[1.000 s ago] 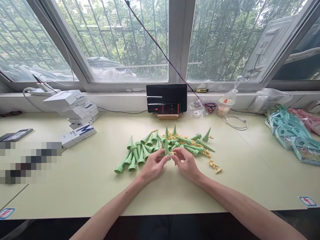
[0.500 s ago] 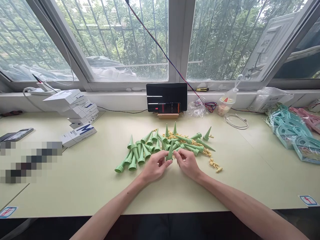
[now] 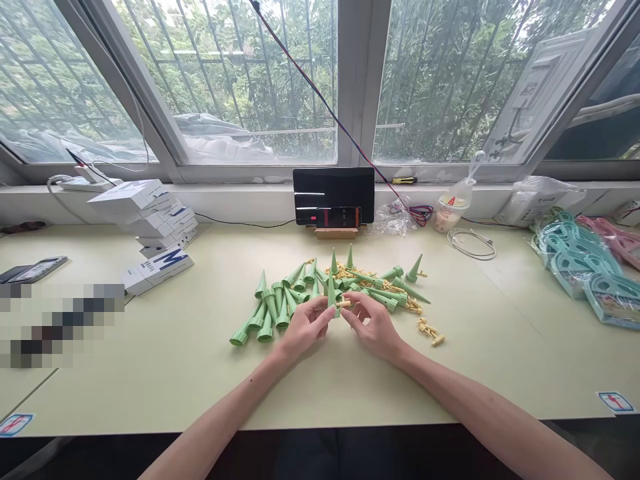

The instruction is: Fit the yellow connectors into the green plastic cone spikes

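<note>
My left hand [image 3: 304,327] pinches a green plastic cone spike [image 3: 331,293] that points upward. My right hand [image 3: 373,327] pinches a small yellow plastic piece [image 3: 345,304] against the side of that spike's base. Just behind both hands lies a heap of green cone spikes [image 3: 373,285], mixed with small yellow pieces [image 3: 345,271]. A neater group of green spikes [image 3: 267,312] lies to the left of my hands. A few loose yellow pieces [image 3: 431,331] rest to the right.
A dark tablet with a phone on a wooden stand [image 3: 333,197] stands at the table's back. White boxes [image 3: 145,217] are stacked at the left, a white cable [image 3: 470,243] and teal plastic hangers [image 3: 585,267] lie at the right. A window sill runs behind.
The spike in my left hand went from tilted to upright, and my right hand brought the yellow piece back against its base.
</note>
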The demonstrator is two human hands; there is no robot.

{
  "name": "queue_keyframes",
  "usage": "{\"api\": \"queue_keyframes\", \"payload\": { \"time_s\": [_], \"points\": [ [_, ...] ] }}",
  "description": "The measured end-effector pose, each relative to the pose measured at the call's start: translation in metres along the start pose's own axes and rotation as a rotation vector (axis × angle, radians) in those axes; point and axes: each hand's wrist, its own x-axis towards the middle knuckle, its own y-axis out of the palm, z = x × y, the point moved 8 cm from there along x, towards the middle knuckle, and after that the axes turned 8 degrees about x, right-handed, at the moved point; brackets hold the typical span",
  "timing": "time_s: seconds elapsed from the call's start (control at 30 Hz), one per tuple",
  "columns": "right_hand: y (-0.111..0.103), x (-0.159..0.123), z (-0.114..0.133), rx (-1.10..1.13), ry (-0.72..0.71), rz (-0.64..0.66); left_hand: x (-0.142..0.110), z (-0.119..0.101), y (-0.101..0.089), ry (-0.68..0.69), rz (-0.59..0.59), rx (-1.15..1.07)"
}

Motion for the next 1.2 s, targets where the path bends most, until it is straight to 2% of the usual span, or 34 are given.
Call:
{"api": "queue_keyframes", "payload": {
  "time_s": [0.2,0.4,0.7,0.83,1.07,1.2],
  "points": [
    [-0.002,0.002,-0.003,-0.027,-0.031,-0.016,0.000,0.004,0.000,-0.016,0.022,-0.023],
    [0.001,0.001,-0.005,-0.027,-0.004,0.037,0.000,0.004,0.003,-0.016,0.049,-0.014],
    [0.003,-0.001,-0.013,-0.017,0.063,0.035,-0.001,0.002,0.000,0.085,-0.014,0.235],
    [0.003,0.000,-0.014,-0.022,0.056,0.041,-0.001,-0.003,0.003,0.145,0.007,0.269],
    [0.000,0.001,-0.008,0.047,0.076,0.031,-0.001,0.003,0.003,0.028,0.011,0.147],
    [-0.002,0.002,-0.001,-0.014,-0.002,0.026,0.000,0.004,0.002,-0.005,0.013,0.045]
  ]
}}
